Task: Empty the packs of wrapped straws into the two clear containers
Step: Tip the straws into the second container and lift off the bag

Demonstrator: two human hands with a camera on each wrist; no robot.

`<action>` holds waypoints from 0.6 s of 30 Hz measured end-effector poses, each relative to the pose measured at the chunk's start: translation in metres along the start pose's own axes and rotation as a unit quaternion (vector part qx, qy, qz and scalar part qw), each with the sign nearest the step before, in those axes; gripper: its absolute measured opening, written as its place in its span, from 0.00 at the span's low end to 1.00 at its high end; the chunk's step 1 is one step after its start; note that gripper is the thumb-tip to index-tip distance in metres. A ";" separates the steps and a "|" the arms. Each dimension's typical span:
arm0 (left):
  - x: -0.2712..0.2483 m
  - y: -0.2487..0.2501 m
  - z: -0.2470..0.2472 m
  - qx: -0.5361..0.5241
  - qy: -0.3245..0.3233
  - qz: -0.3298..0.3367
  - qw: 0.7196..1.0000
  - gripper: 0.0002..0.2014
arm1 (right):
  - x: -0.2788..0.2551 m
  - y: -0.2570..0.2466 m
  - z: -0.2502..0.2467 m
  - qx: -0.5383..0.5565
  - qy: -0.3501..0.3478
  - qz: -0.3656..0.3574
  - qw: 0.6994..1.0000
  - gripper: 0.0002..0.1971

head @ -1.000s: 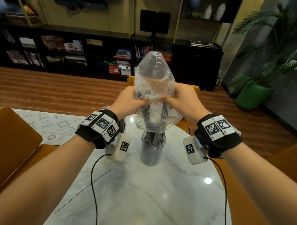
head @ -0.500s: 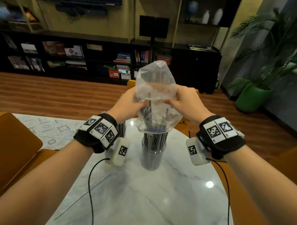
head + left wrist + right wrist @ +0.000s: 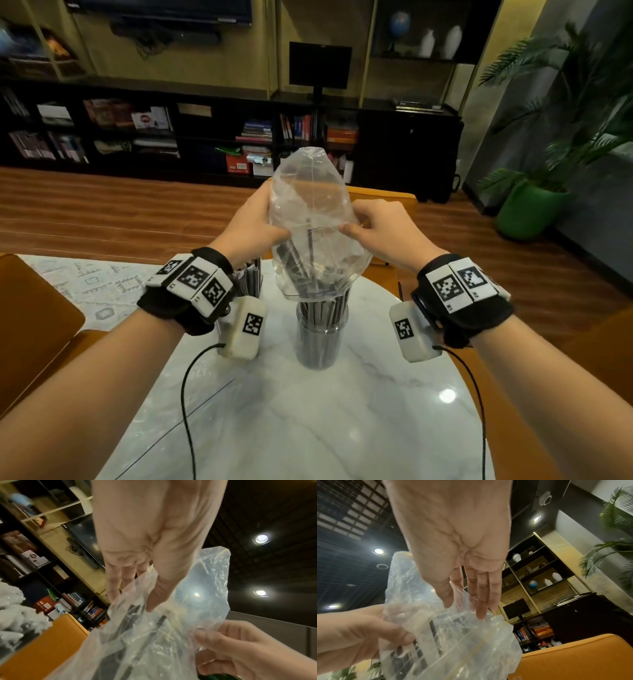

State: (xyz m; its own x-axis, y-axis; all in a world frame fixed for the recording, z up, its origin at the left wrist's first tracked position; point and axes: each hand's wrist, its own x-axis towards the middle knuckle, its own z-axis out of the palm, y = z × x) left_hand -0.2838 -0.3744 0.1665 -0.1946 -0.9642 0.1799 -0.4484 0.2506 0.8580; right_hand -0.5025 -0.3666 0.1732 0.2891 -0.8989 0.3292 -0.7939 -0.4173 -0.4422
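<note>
Both hands hold a clear plastic bag (image 3: 313, 192) mouth-down over a clear container (image 3: 320, 337) packed with dark wrapped straws. A few dark straws (image 3: 310, 246) still slant inside the bag, their lower ends in the container. My left hand (image 3: 270, 222) pinches the bag's left side between thumb and fingers (image 3: 113, 595). On the bag's right side my right hand (image 3: 356, 219) pinches the film the same way, as its fingers (image 3: 482, 609) show. A second container of straws (image 3: 250, 277) stands partly hidden behind my left wrist.
The white marble table (image 3: 308, 428) carries both containers near its far edge. Orange chairs stand at the left (image 3: 34, 325) and behind the bag (image 3: 387, 200). Crumpled clear plastic (image 3: 13, 615) shows in the left wrist view. Wrist-camera cables (image 3: 186, 394) trail over the tabletop.
Both hands have shifted from a tight pinch at the bag's middle to its sides, and the bag has risen a little. Fewer straws show inside it.
</note>
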 end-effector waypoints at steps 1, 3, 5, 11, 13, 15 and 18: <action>0.001 -0.001 -0.002 -0.008 0.001 -0.001 1.000 0.41 | 0.000 0.000 0.000 -0.003 -0.003 0.001 1.000 0.13; 0.001 -0.003 -0.005 0.002 -0.023 -0.018 1.000 0.48 | 0.000 0.000 0.001 -0.010 -0.010 0.006 1.000 0.12; -0.002 -0.002 -0.007 0.000 -0.037 -0.040 0.999 0.50 | -0.001 0.000 0.000 -0.002 0.002 0.005 1.000 0.13; -0.006 0.007 -0.008 -0.049 0.031 -0.023 0.998 0.17 | -0.009 0.002 -0.007 0.064 0.102 0.013 0.993 0.13; -0.007 0.009 -0.010 -0.047 0.078 0.000 0.996 0.13 | -0.012 -0.003 -0.009 0.061 0.093 0.005 0.994 0.12; -0.009 0.016 -0.014 -0.058 0.139 0.015 0.988 0.17 | -0.015 -0.009 -0.020 0.070 0.111 -0.005 0.991 0.16; -0.023 0.038 -0.030 -0.089 0.214 0.053 0.971 0.24 | -0.035 -0.017 -0.047 0.099 0.181 0.005 0.979 0.16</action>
State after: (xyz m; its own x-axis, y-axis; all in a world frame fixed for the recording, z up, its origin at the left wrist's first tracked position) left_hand -0.2702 -0.3454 0.2089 0.1671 -0.8908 0.4225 -0.2806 0.3678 0.8866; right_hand -0.5246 -0.3224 0.2086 0.0460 -0.8121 0.5817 -0.6665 -0.4587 -0.5876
